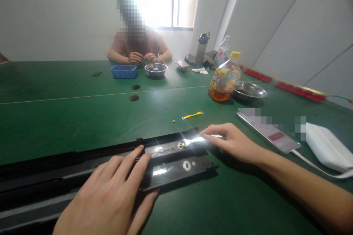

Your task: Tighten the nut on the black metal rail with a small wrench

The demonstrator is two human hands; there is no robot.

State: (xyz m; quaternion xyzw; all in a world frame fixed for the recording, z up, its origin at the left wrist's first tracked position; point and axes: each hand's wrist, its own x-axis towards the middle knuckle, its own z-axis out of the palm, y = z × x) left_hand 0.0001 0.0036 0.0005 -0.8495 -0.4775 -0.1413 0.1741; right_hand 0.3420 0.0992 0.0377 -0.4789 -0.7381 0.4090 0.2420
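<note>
Two long black metal rails (168, 174) lie side by side on the green table, stretching off to the left. My left hand (110, 187) grips the nearer one, with fingers across the top and the thumb at the front edge. A brass-coloured nut (181, 145) sits on the farther rail near its right end. My right hand (231, 141) is closed around a shiny wrench (197, 140), whose jaw is at the nut. On the nearer rail, a bare round patch (186, 165) has a small hole beside it. Beyond the rails lie a yellow ground wire (193, 115) and a loose nut (173, 121).
A bottle of orange drink (224, 80) stands beside a metal bowl (249, 91). To my right are a phone (268, 132) with a white cable and a white packet (328, 147). Across the table sits a person (140, 46) behind a blue basket (124, 72) and another bowl (156, 69).
</note>
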